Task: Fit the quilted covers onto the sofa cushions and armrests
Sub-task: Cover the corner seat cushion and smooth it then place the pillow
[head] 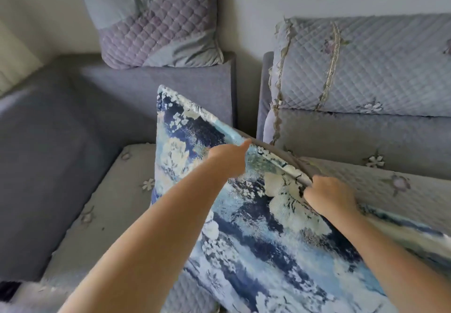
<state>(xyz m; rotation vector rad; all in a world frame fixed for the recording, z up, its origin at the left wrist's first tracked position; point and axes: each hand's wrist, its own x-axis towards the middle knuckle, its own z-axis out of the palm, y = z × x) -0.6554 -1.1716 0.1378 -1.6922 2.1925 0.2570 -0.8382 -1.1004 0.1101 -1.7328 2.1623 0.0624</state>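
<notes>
A large cushion in a blue and white floral cover (pixel 256 227) stands tilted on the sofa seat in front of me. My left hand (pixel 229 156) grips its upper edge near the middle. My right hand (pixel 329 195) is clenched on the same edge further right, where a grey quilted cover (pixel 380 190) with small flowers lies behind it. Another quilted cover (pixel 366 68) with a lace trim is draped over the backrest at the right. The seat at the left carries a quilted cover (pixel 109 203).
A quilted purple-grey pillow (pixel 156 22) leans on the wall atop a bare grey backrest block (pixel 183 88). A bare grey armrest or chaise (pixel 44 154) fills the left. A gap separates the two backrest sections.
</notes>
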